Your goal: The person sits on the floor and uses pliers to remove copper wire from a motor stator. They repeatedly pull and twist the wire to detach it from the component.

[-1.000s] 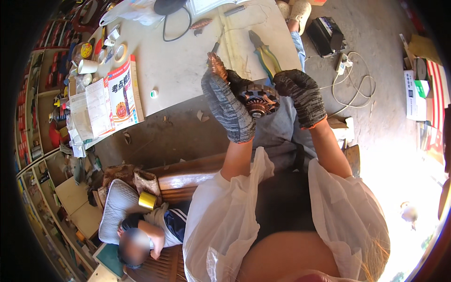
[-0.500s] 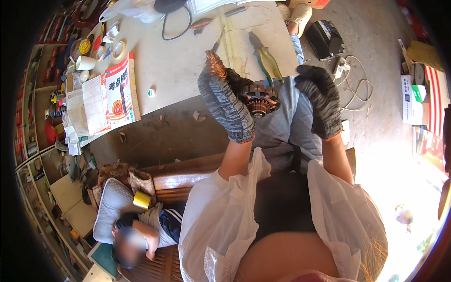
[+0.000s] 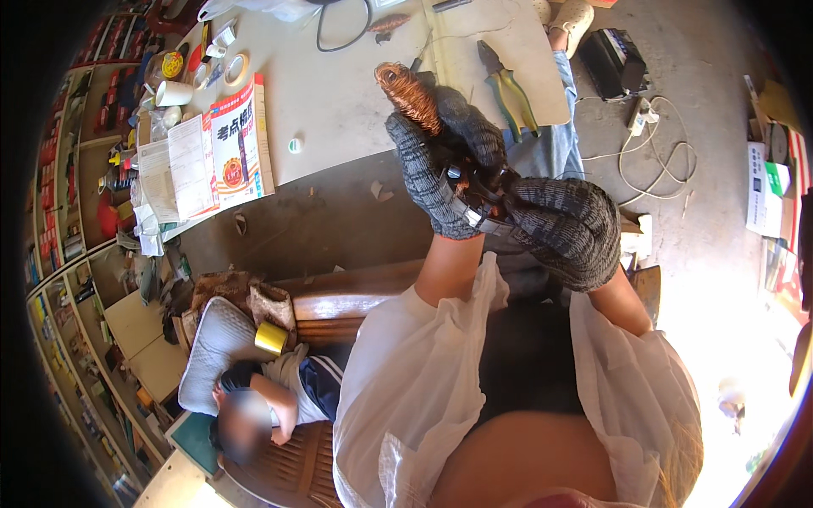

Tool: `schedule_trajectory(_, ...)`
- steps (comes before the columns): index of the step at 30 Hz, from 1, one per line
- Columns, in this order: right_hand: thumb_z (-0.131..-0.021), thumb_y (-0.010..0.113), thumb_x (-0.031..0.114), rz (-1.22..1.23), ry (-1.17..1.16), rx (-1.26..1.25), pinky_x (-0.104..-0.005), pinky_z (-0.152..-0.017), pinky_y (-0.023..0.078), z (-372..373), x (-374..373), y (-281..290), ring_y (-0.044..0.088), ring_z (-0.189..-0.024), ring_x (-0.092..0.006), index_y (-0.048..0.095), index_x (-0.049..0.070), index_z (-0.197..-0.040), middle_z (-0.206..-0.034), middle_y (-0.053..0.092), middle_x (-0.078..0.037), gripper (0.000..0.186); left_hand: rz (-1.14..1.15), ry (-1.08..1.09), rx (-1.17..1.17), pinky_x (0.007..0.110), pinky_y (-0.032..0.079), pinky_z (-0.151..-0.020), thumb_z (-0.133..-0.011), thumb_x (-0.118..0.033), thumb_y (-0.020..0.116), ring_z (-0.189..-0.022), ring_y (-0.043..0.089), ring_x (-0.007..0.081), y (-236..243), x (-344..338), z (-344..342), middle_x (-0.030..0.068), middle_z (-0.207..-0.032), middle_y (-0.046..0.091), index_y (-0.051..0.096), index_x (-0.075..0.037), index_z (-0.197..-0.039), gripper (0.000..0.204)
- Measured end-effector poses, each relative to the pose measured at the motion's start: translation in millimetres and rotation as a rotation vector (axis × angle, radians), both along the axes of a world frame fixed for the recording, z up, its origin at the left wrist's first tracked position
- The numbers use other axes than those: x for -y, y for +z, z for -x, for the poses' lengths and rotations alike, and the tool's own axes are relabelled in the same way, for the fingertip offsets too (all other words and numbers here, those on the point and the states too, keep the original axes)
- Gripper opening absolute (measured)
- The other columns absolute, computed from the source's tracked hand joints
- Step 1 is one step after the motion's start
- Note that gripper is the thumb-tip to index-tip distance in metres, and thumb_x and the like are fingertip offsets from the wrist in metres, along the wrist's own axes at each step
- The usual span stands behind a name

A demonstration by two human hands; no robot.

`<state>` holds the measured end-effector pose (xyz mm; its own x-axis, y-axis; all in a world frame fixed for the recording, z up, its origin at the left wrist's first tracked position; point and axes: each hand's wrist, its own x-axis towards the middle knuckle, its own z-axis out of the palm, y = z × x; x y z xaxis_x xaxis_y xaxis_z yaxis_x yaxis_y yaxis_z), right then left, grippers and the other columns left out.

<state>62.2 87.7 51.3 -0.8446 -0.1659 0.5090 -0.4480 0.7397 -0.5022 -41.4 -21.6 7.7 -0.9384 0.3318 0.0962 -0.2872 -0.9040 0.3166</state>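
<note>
Both hands wear dark grey knitted gloves and meet over the table's near edge. My left hand [image 3: 430, 182] is closed round a bundle of copper wire [image 3: 411, 95], whose wound end sticks out past the fingers, and round a motor armature [image 3: 481, 206] with a dark slotted metal core. From the right, my right hand [image 3: 572, 227] grips the armature with bent fingers. The gloves hide most of the armature. Beyond the hands, pliers [image 3: 508, 89] with yellow-green handles lie on the table [image 3: 339, 110].
At the table's left lie a red-and-white book [image 3: 241, 152], a tape roll [image 3: 236, 69] and a white cup [image 3: 174, 93]. A power strip [image 3: 641, 118] with a looped cable is on the floor at right. Another person [image 3: 284, 394] lies on a wooden bench at lower left.
My right hand has come left from beside the armature and taken hold of it. The left fingers now wrap over the wire bundle and armature. The whole view has shifted slightly.
</note>
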Motion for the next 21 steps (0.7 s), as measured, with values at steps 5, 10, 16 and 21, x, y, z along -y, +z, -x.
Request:
schedule_trajectory(5, -0.066, 0.069, 0.01, 0.127, 0.003, -0.025, -0.0329, -0.07, 0.051, -2.5, 8.2, -3.8, 0.062, -0.083, -0.0229, 0.066, 0.012, -0.099, -0.104, 0.063, -0.007, 0.033, -0.056, -0.092, -0.097, 0.026, 0.038, -0.04, -0.091, -0.044, 0.043, -0.048, 0.046, 0.0123, 1.5, 3.9, 2.4, 0.004, -0.088, 0.059, 0.047, -0.01, -0.12, 0.045)
schedule_trajectory(10, -0.073, 0.071, 0.012, 0.565, -0.216, 0.292, -0.0315, -0.072, 0.049, -2.9, 20.5, -5.3, 0.062, -0.084, -0.0256, 0.061, 0.007, -0.105, -0.101, 0.062, -0.01, 0.034, 0.183, -0.015, 0.159, 0.026, 0.042, -0.046, -0.09, -0.042, 0.047, -0.054, 0.051, 0.0142, 10.8, 3.6, 0.4, 0.0048, -0.082, 0.058, 0.048, -0.008, -0.117, 0.044)
schedule_trajectory(16, -0.074, 0.07, 0.008, 0.756, -0.264, 0.459, -0.0307, -0.083, 0.046, -1.0, 15.7, -11.6, 0.057, -0.098, -0.0199, 0.054, 0.001, -0.112, -0.108, 0.058, -0.01, 0.043, 0.514, 0.244, 0.242, 0.028, 0.05, -0.065, -0.085, -0.037, 0.059, -0.079, 0.059, 0.0174, 15.2, -3.1, -4.0, 0.0085, -0.086, 0.062, 0.058, -0.001, -0.104, 0.041)
schedule_trajectory(21, -0.079, 0.066, 0.004, 1.279, -0.28, 0.515, -0.0262, -0.077, 0.047, 1.1, 18.1, -21.2, 0.056, -0.091, -0.0128, 0.053, 0.001, -0.112, -0.101, 0.058, -0.006, 0.036, 0.505, 0.072, 0.274, 0.034, 0.052, -0.065, -0.084, -0.038, 0.059, -0.075, 0.061, 0.0213, -4.4, 4.5, -2.7, 0.0098, -0.085, 0.063, 0.057, -0.002, -0.104, 0.041)
